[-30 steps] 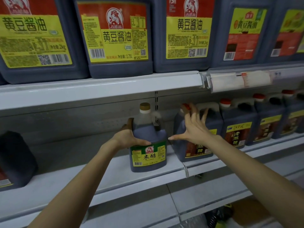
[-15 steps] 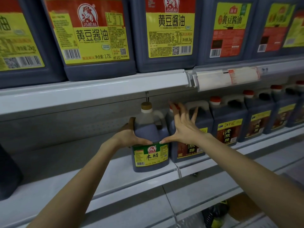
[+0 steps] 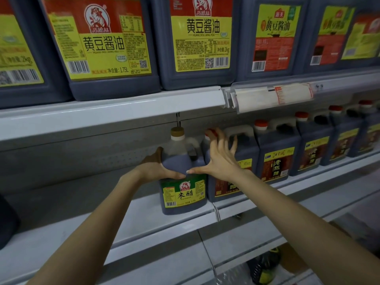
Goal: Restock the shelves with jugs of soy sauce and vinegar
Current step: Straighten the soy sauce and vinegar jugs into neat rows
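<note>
A rice vinegar jug [image 3: 183, 195] with a green label and tan cap stands on the middle shelf [image 3: 82, 221], close against a dark vinegar jug [image 3: 230, 182] on its right. My left hand [image 3: 157, 167] grips the green-label jug's left shoulder, thumb across its front. With fingers spread, my right hand [image 3: 220, 159] lies on the jug's right shoulder; its thumb tip touches the front near my left thumb, and its fingers reach up by the neighbour's red cap.
Large soy sauce jugs [image 3: 107, 48] fill the upper shelf. More red-capped vinegar jugs [image 3: 277, 159] run along the middle shelf to the right. A price-tag holder [image 3: 271, 96] hangs off the upper shelf edge. Another dark jug [image 3: 6, 221] stands far left, and a dark bag [image 3: 265, 266] lies below.
The green-label jug has slid right until it stands against the neighbouring jug. My right hand has come onto it, thumb now touching its front. My left hand keeps its hold.
</note>
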### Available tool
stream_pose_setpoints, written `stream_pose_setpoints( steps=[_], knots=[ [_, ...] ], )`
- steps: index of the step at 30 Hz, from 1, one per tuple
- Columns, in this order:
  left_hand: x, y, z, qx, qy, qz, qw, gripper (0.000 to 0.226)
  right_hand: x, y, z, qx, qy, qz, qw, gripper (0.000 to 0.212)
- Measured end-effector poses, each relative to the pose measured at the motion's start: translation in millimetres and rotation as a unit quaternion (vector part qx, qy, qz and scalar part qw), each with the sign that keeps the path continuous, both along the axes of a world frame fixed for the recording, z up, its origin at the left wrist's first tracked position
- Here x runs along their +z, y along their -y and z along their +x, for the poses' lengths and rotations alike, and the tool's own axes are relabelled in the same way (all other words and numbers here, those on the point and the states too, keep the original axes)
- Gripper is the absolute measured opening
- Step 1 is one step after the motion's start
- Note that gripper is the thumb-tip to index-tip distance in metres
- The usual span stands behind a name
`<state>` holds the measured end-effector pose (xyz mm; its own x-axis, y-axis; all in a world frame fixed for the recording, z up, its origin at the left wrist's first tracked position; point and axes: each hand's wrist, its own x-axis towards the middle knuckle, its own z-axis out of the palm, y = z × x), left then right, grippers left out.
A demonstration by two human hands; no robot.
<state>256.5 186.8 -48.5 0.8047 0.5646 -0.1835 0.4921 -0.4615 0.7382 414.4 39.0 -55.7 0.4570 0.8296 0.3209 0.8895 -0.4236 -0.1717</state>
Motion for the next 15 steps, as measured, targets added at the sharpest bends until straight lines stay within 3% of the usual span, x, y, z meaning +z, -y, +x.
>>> stream_pose_setpoints(
  steps=[3,10,13,15],
  knots=[
    [-0.2,1.1,-0.9,-0.008,-0.003,0.001,1.000,0.072,-0.2,2.1,2.1,0.014,-0.028,0.029,0.999,0.116],
    [-2.2,-0.4,1.4,0.003,-0.015,0.026,1.000,0.072,-0.4,2.2,4.6,0.019,-0.026,0.033,0.999,0.118],
    [-2.8,0.4,1.1,0.015,-0.005,0.060,0.998,0.105,-0.4,0.8,3.1,0.000,0.011,-0.001,1.000,0.122],
    [-4.3,2.4,-0.8,0.020,0.013,0.073,0.997,0.114,0.0,0.3,1.4,-0.009,0.023,-0.019,1.000,0.126]
  ],
)
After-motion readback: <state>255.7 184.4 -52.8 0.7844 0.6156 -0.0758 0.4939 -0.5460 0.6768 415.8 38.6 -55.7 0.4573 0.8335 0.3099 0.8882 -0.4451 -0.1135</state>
